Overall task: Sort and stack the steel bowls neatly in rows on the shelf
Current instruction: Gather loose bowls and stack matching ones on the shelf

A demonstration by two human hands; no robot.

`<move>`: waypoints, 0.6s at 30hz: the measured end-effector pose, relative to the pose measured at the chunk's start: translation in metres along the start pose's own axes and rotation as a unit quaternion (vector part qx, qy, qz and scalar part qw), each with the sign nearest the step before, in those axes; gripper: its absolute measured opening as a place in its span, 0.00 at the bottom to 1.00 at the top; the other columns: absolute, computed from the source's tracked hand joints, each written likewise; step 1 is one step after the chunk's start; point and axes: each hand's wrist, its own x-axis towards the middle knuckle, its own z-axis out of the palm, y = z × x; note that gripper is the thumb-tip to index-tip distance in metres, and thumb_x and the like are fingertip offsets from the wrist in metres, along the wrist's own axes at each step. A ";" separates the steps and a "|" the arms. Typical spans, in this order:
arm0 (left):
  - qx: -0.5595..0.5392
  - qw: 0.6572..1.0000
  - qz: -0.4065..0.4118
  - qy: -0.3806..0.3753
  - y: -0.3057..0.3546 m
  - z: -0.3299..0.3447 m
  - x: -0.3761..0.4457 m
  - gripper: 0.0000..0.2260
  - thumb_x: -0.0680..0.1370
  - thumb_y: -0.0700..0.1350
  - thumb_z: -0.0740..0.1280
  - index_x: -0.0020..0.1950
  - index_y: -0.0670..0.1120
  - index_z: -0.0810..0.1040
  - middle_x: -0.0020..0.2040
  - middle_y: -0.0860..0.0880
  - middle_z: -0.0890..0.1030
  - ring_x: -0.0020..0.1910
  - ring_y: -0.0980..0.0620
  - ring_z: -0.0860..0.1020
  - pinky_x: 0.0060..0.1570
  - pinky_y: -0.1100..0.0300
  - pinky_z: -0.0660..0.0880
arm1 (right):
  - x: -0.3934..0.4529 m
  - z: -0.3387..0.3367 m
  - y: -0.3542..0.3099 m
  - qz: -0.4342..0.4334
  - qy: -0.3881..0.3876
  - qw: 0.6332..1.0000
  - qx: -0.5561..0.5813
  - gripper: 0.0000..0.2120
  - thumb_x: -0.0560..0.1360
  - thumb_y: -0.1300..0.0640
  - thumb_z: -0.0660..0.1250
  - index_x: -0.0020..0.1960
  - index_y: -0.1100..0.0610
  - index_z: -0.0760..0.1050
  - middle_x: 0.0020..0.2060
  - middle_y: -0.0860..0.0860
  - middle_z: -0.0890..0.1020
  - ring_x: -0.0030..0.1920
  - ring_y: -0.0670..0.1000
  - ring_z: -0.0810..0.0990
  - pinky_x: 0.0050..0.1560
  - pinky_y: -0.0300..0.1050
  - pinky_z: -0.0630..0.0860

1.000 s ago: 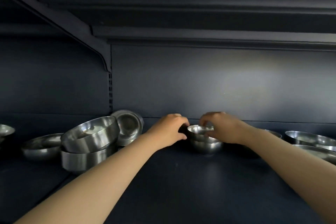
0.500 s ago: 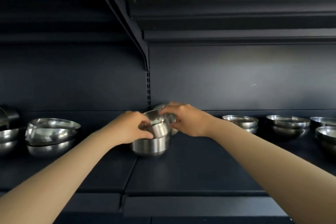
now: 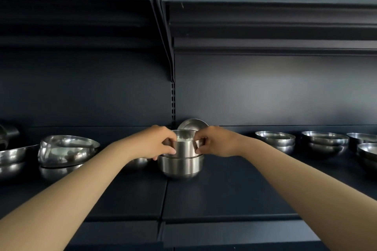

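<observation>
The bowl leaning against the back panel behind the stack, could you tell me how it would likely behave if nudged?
The leaning bowl stands on its round rim, so it would probably roll or drop flat. Its polished steel looks slick and rigid, so it would likely slide on the shelf rather than bend.

Both bare forearms extended forward, converging. Left hand (image 3: pixel 154 142) and right hand (image 3: pixel 214 141) face each other, fingers curled, pinching one small round steel bowl (image 3: pixel 183 145) between them.
</observation>
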 end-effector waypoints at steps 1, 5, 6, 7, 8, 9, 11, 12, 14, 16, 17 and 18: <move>-0.008 1.000 -0.005 0.006 -0.005 0.001 -0.001 0.07 0.72 0.50 0.72 0.39 0.56 0.75 0.32 0.54 0.78 0.23 0.58 0.75 0.29 0.60 0.73 | 0.001 0.001 0.001 0.005 -0.003 1.000 0.003 0.05 0.73 0.55 0.69 0.45 0.56 0.76 0.38 0.47 0.76 0.38 0.45 0.74 0.37 0.37 0.70; -0.006 1.000 -0.026 -0.007 -0.024 0.006 0.000 0.14 0.65 0.50 0.77 0.46 0.51 0.77 0.43 0.48 0.82 0.41 0.46 0.81 0.43 0.49 0.79 | 0.003 0.002 0.006 0.016 -0.017 0.999 -0.025 0.10 0.68 0.54 0.74 0.46 0.53 0.75 0.34 0.41 0.74 0.33 0.40 0.73 0.32 0.34 0.65; -0.005 1.000 -0.027 -0.012 -0.026 0.007 0.001 0.15 0.64 0.50 0.77 0.46 0.50 0.77 0.44 0.47 0.82 0.42 0.44 0.81 0.43 0.47 0.78 | 0.004 0.003 0.006 0.011 -0.020 0.999 -0.041 0.11 0.67 0.54 0.75 0.44 0.51 0.74 0.33 0.41 0.74 0.33 0.39 0.72 0.31 0.34 0.64; -0.006 1.000 -0.026 -0.016 -0.028 0.007 0.003 0.14 0.64 0.50 0.78 0.44 0.50 0.77 0.43 0.47 0.82 0.40 0.44 0.81 0.41 0.48 0.77 | 0.006 0.004 0.007 0.004 -0.023 0.998 -0.055 0.11 0.67 0.55 0.75 0.43 0.50 0.72 0.33 0.41 0.73 0.33 0.39 0.72 0.31 0.35 0.64; -0.008 1.000 -0.023 -0.019 -0.028 0.007 0.005 0.13 0.63 0.49 0.78 0.41 0.50 0.76 0.40 0.47 0.81 0.35 0.46 0.79 0.35 0.51 0.76 | 0.007 0.004 0.007 -0.004 -0.024 0.997 -0.068 0.12 0.67 0.55 0.75 0.42 0.50 0.71 0.33 0.41 0.73 0.34 0.40 0.72 0.31 0.35 0.64; -0.013 0.999 -0.020 -0.022 -0.028 0.006 0.006 0.13 0.63 0.48 0.78 0.39 0.49 0.76 0.36 0.49 0.81 0.30 0.49 0.77 0.30 0.55 0.73 | 0.009 0.005 0.007 -0.010 -0.022 0.997 -0.077 0.13 0.67 0.56 0.75 0.41 0.50 0.71 0.34 0.42 0.73 0.34 0.41 0.72 0.32 0.36 0.65; -0.026 0.999 -0.010 -0.026 -0.027 0.004 0.007 0.13 0.64 0.46 0.79 0.36 0.48 0.75 0.28 0.53 0.78 0.23 0.57 0.72 0.24 0.63 0.68 | 0.011 0.005 0.009 -0.022 -0.017 0.996 -0.085 0.13 0.66 0.56 0.75 0.40 0.49 0.70 0.37 0.44 0.76 0.38 0.45 0.74 0.34 0.39 0.67; -0.036 0.999 -0.006 -0.027 -0.026 0.004 0.007 0.12 0.64 0.45 0.78 0.35 0.47 0.76 0.25 0.55 0.77 0.21 0.60 0.71 0.22 0.67 0.66 | 0.011 0.004 0.011 -0.026 -0.016 0.996 -0.083 0.13 0.66 0.56 0.75 0.39 0.49 0.70 0.38 0.45 0.78 0.39 0.46 0.75 0.36 0.40 0.69; -0.052 0.998 -0.002 -0.025 -0.022 0.005 0.007 0.10 0.65 0.44 0.78 0.38 0.44 0.78 0.23 0.56 0.76 0.20 0.62 0.70 0.19 0.71 0.64 | 0.009 0.001 0.015 -0.032 -0.015 0.996 -0.076 0.12 0.66 0.56 0.76 0.40 0.51 0.73 0.40 0.46 0.81 0.41 0.47 0.77 0.40 0.43 0.73; -0.062 0.998 0.005 -0.018 -0.016 0.009 0.010 0.10 0.66 0.43 0.78 0.41 0.42 0.79 0.23 0.56 0.76 0.19 0.62 0.70 0.20 0.73 0.63 | 0.005 -0.004 0.021 -0.038 -0.010 0.996 -0.077 0.12 0.66 0.56 0.76 0.43 0.54 0.75 0.41 0.47 0.82 0.41 0.48 0.77 0.43 0.45 0.75; -0.061 0.998 0.013 -0.015 -0.012 0.011 0.012 0.10 0.66 0.43 0.78 0.41 0.42 0.79 0.23 0.57 0.76 0.20 0.62 0.71 0.21 0.73 0.63 | 0.002 -0.006 0.025 -0.039 -0.007 0.996 -0.081 0.12 0.66 0.56 0.76 0.44 0.56 0.76 0.41 0.47 0.82 0.41 0.47 0.77 0.43 0.45 0.75; -0.057 0.998 0.021 -0.013 -0.007 0.013 0.016 0.10 0.65 0.44 0.78 0.40 0.42 0.79 0.23 0.58 0.76 0.21 0.62 0.72 0.22 0.73 0.64 | -0.002 -0.008 0.030 -0.039 -0.005 0.996 -0.083 0.13 0.66 0.55 0.76 0.45 0.56 0.76 0.41 0.47 0.82 0.40 0.46 0.76 0.42 0.43 0.74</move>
